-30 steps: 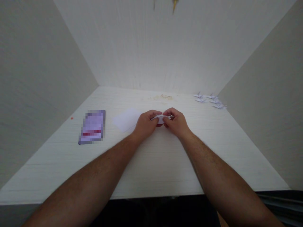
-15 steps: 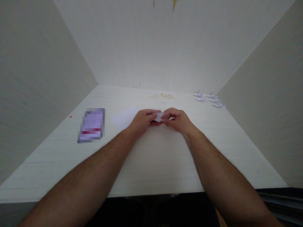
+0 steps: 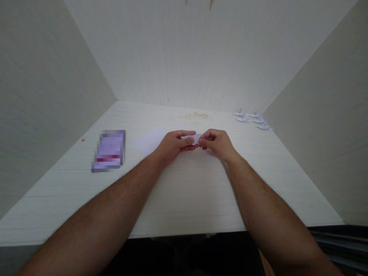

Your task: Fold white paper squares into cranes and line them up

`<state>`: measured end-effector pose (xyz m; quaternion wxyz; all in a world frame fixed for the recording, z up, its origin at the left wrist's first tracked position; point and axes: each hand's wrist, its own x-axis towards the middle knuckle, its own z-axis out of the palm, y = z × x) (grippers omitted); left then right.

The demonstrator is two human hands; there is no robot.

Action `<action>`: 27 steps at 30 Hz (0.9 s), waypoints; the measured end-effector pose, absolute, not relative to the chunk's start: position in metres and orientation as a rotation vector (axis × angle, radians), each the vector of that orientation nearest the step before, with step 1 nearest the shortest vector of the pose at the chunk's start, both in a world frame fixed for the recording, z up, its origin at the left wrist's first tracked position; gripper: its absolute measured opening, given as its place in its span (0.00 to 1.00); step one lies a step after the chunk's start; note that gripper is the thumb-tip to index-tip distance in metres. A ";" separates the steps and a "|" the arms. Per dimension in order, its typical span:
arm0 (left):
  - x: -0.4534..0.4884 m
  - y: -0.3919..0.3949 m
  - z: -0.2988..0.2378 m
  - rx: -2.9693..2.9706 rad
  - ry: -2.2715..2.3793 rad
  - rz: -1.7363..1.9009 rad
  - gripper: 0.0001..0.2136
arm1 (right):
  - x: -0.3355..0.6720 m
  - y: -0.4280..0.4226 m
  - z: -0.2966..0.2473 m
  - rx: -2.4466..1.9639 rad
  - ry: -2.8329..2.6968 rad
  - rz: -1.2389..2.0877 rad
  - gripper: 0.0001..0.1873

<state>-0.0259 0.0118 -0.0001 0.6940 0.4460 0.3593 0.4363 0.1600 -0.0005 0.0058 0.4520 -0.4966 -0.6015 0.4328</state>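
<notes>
Over the middle of the white table [image 3: 184, 199], my left hand [image 3: 172, 145] and my right hand [image 3: 216, 143] meet fingertip to fingertip. Both pinch a small folded piece of white paper [image 3: 195, 138] between thumbs and fingers. Most of the paper is hidden by the fingers. Just left of my left hand, a flat sheet of white paper [image 3: 149, 140] lies on the table.
A purple and white packet [image 3: 109, 150] lies at the left. Several small folded paper cranes [image 3: 253, 119] sit at the far right corner. Pale walls close the table in on three sides. A faint stain [image 3: 195, 115] marks the far edge.
The folded paper was spread wider between my hands a second ago; now it is pressed smaller between the fingertips. Both hands stayed at the same spot.
</notes>
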 end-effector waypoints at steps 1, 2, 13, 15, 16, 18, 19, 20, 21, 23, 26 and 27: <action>-0.026 0.012 0.000 0.997 0.791 0.975 0.20 | 0.160 0.000 0.006 -1.222 -1.472 1.069 0.10; -0.026 0.012 0.000 0.999 0.784 0.979 0.20 | 0.160 0.000 0.005 -1.217 -1.461 1.069 0.10; -0.026 0.013 -0.002 1.054 0.835 1.011 0.16 | 0.158 0.002 0.002 -1.155 -1.407 1.081 0.13; -0.026 0.013 -0.003 1.056 0.825 1.014 0.15 | 0.157 0.002 0.003 -1.150 -1.384 1.093 0.14; -0.026 0.013 -0.004 1.055 0.817 1.014 0.15 | 0.157 0.003 0.003 -1.148 -1.369 1.103 0.14; -0.027 0.013 -0.004 1.050 0.799 1.014 0.15 | 0.156 0.003 0.003 -1.133 -1.344 1.123 0.15; -0.027 0.013 -0.004 1.046 0.790 1.016 0.15 | 0.156 0.003 0.003 -1.119 -1.338 1.135 0.15; -0.027 0.013 -0.004 1.040 0.783 1.019 0.14 | 0.155 0.004 0.002 -1.101 -1.334 1.151 0.14; -0.027 0.013 -0.004 1.034 0.776 1.023 0.14 | 0.156 0.004 0.002 -1.085 -1.332 1.165 0.13; -0.028 0.013 -0.004 1.022 0.761 1.030 0.14 | 0.156 0.004 0.002 -1.065 -1.325 1.186 0.12; -0.028 0.013 -0.004 1.018 0.744 1.035 0.14 | 0.156 0.003 0.002 -1.059 -1.306 1.187 0.12; -0.028 0.013 -0.004 1.021 0.742 1.042 0.14 | 0.155 0.003 0.002 -1.062 -1.302 1.180 0.12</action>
